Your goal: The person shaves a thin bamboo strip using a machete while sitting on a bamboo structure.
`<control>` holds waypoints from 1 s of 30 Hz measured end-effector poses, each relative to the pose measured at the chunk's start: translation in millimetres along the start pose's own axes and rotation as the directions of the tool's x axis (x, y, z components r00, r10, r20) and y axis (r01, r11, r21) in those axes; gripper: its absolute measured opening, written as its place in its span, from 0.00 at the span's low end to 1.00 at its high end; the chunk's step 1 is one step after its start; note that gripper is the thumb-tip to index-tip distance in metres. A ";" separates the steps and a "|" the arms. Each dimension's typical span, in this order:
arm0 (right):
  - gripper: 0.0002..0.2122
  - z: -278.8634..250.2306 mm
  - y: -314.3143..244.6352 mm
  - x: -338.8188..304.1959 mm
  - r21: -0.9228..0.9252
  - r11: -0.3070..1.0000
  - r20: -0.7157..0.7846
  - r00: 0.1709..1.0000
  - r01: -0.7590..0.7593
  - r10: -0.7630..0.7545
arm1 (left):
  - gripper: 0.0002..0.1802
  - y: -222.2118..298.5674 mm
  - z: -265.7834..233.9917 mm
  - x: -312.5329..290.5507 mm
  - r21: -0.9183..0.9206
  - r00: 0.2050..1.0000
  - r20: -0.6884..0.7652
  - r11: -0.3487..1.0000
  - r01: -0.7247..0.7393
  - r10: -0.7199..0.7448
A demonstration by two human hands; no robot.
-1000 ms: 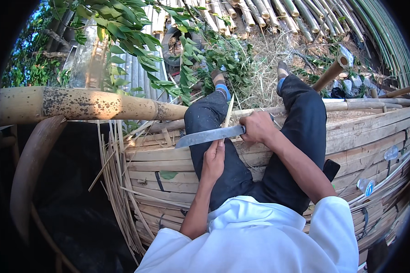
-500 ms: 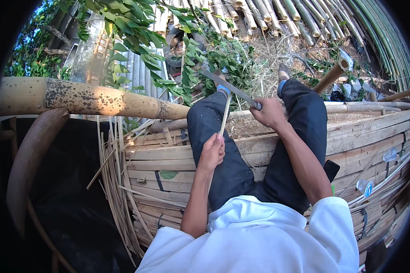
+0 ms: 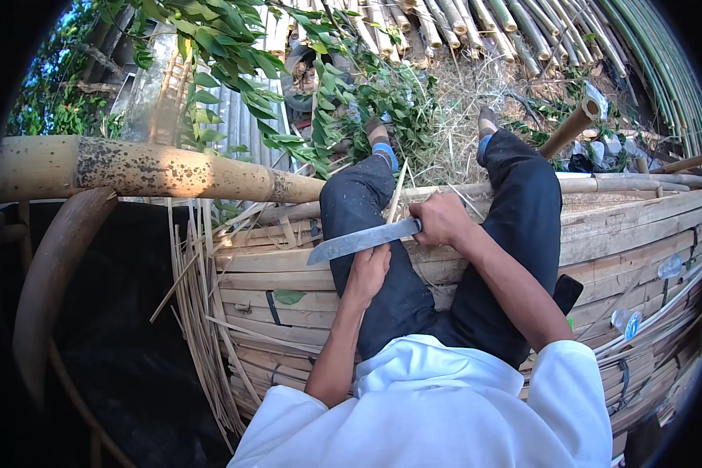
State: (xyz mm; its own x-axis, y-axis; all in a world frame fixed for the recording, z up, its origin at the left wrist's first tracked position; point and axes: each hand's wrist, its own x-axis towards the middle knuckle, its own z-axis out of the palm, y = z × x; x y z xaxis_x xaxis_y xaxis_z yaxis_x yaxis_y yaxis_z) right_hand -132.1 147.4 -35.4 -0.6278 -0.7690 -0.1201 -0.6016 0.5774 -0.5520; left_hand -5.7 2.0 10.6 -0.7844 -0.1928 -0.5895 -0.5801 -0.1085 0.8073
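My right hand (image 3: 442, 218) is closed round the handle of a large knife (image 3: 359, 242) with a broad grey blade. The blade points left across my left thigh, just beyond my left hand (image 3: 369, 273). That hand rests over the thigh, its fingertips partly hidden at the blade. Its fingers are closed on a thin pale bamboo strip (image 3: 398, 187), whose far end shows beyond the knife, slanting toward my foot. Where the strip passes under blade and hand, it is hidden.
Stacked split-bamboo slats (image 3: 281, 281) lie beneath and beside me. Thin strips (image 3: 203, 327) hang at the left, below a thick bamboo pole (image 3: 203, 171). A phone (image 3: 568, 292) and plastic cups (image 3: 625, 321) are at the right. Bamboo poles (image 3: 515, 39) and leafy branches (image 3: 265, 86) lie ahead.
My right hand has drawn the knife nearer and swung its blade leftward, from beyond the knee to across my left thigh. My left hand has shifted slightly nearer, with the strip.
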 end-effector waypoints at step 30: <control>0.10 9.4 -0.7 -1.7 0.163 0.951 -0.216 0.950 0.263 -0.226 | 0.17 -10.0 -4.6 5.7 0.055 1.000 -0.014 0.998 -0.022 0.023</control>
State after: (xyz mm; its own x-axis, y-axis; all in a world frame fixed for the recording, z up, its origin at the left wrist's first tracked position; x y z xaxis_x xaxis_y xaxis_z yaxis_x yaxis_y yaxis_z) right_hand -126.0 145.7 -42.5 -0.5674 -0.8015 0.1887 -0.6565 0.3019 -0.6913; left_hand -3.5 -2.5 -0.7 -0.7943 -0.2084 -0.5706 -0.5740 -0.0500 0.8173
